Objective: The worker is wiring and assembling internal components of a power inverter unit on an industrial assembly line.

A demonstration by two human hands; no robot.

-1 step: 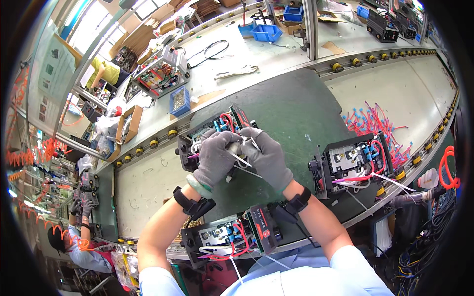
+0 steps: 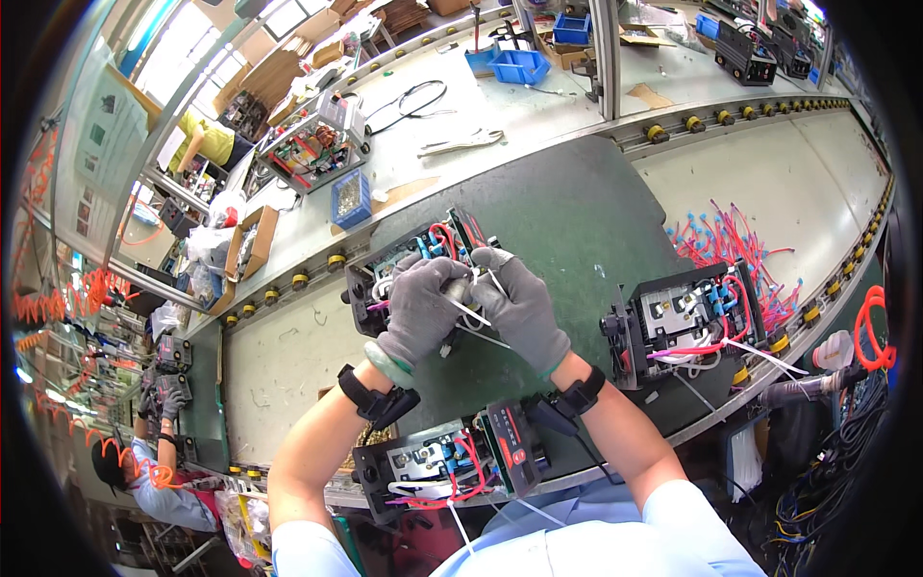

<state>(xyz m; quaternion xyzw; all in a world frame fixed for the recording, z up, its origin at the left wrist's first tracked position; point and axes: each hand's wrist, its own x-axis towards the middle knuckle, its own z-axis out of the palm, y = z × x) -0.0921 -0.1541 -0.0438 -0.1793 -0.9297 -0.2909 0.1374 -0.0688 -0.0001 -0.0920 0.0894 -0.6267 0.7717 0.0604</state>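
Both my hands wear grey gloves and meet over the far welding-machine-like electronic unit [image 2: 361,300], which has a black end panel and red and white wires. My left hand [image 2: 420,306] and my right hand [image 2: 522,313] pinch a white cable tie [image 2: 471,313] between their fingertips. Its loose tails stick out below the fingers; the part between the fingertips is mostly hidden. Close to my body lies a second such unit [image 2: 423,464], with a white cable tie around its red wires. A third unit [image 2: 678,317] stands to the right, its wires also tied.
The units sit on a dark green board [image 2: 577,221] along a roller conveyor. Beyond the right unit lies a heap of pink and red wires [image 2: 735,236] with blue ends. Locking pliers [image 2: 461,143] and a blue bin of small parts [image 2: 350,199] are on the far bench. A co-worker [image 2: 159,481] works at far left.
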